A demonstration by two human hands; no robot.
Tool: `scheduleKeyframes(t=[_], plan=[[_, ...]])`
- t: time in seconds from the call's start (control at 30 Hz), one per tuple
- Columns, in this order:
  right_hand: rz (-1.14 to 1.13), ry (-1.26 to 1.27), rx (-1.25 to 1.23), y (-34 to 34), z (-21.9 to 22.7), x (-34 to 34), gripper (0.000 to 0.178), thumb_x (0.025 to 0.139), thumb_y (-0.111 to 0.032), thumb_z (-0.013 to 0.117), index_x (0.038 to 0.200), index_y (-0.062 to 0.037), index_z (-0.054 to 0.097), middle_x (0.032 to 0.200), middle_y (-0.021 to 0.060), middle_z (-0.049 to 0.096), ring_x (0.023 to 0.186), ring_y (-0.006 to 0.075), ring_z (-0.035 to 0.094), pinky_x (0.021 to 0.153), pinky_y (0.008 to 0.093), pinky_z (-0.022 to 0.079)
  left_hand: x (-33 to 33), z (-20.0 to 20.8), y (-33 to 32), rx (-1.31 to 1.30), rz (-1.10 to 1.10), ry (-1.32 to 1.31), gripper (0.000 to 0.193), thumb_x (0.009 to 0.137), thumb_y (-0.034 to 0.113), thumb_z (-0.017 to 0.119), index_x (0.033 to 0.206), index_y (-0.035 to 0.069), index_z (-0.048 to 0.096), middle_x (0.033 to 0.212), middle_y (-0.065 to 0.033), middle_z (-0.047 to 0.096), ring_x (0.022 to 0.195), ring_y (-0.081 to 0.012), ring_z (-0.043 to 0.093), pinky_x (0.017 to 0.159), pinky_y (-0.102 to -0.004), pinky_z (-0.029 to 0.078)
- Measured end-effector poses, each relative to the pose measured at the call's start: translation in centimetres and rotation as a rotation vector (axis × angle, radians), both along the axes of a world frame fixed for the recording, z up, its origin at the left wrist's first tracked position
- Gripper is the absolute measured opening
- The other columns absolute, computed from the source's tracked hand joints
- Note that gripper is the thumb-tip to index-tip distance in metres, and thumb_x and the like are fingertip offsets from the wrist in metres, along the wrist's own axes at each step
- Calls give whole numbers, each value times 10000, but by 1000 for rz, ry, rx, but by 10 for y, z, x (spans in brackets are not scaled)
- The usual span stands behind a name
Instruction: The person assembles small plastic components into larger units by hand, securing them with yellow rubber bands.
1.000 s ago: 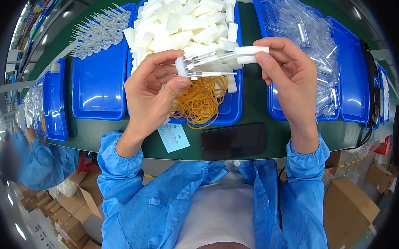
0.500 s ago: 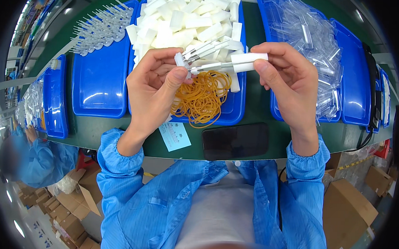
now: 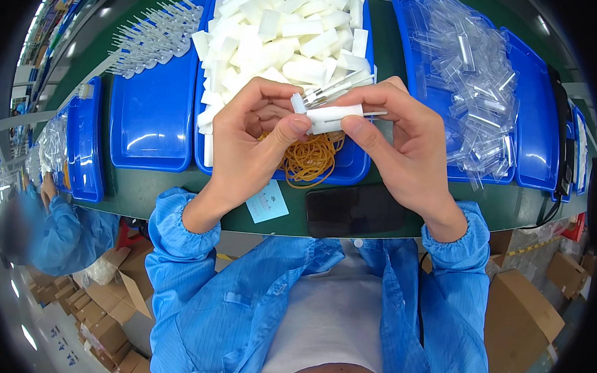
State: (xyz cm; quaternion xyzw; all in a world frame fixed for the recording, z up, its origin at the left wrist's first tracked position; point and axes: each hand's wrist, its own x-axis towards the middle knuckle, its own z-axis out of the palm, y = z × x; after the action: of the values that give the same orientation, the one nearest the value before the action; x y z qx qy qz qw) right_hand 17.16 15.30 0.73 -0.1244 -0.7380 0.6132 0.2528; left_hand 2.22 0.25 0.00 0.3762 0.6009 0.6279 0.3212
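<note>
My left hand [image 3: 247, 137] pinches a small white plastic base [image 3: 298, 104] from which several thin metal-and-clear rods [image 3: 343, 87] fan out. In the fingers of my right hand [image 3: 407, 144] is a white foam piece [image 3: 335, 119], which surrounds at least one rod and reaches close to the base. A thin rod end sticks out past the foam, beside my right fingers. Behind and below my hands, tan rubber bands [image 3: 310, 162] lie in a blue tray [image 3: 359, 164] heaped with white foam pieces [image 3: 278, 32]. My fingers hide part of the base.
Clear plastic pieces [image 3: 479, 94] fill a blue tray at right. Left of centre, a blue tray [image 3: 151, 123] holds rows of white pieces with thin stems [image 3: 155, 40]. A black phone [image 3: 354, 212] and blue card [image 3: 268, 202] lie near the table edge. A co-worker [image 3: 70, 230] is at far left.
My right hand has moved left toward my left hand, and the foam piece has slid along the rod toward the base. My left hand has shifted slightly right.
</note>
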Motion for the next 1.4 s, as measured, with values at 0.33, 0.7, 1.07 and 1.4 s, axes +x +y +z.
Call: scheduleKeyframes(t=[0.33, 0.7, 1.07, 1.4], plan=[[-270, -22, 805, 31, 15, 4, 161, 819, -107, 757, 960, -54, 700, 861, 66, 650, 878, 241, 545, 743, 340, 439, -20, 10, -1, 112, 176, -45, 351, 997, 190, 598, 1227, -62, 518, 1038, -176, 664, 837, -216, 703, 677, -306, 594], [-283, -354, 1238, 35, -9, 1, 296, 796, 64, 592, 1084, 9, 632, 1080, 131, 645, 1090, 311, 561, 957, 446, 406, -25, 8, 0, 130, 212, 31, 404, 1014, 285, 565, 1224, -57, 523, 1068, -183, 661, 844, -235, 710, 679, -332, 605], [-179, -320, 1101, 42, -6, 0, 461, 774, 4, 688, 1203, -1, 522, 1097, 175, 604, 1143, 355, 552, 1101, 522, 314, -21, 7, -1, 61, 195, 62, 359, 1035, 243, 511, 1262, -34, 514, 1088, -167, 641, 867, -224, 684, 703, -337, 588], [-9, -87, 561, 30, 9, 6, 238, 799, -204, 814, 906, -39, 680, 763, 68, 573, 645, 212, 577, 560, 301, 454, -19, 7, -1, 99, 136, -18, 359, 982, 164, 614, 1244, -62, 517, 1160, -183, 591, 884, -218, 687, 694, -303, 587]])
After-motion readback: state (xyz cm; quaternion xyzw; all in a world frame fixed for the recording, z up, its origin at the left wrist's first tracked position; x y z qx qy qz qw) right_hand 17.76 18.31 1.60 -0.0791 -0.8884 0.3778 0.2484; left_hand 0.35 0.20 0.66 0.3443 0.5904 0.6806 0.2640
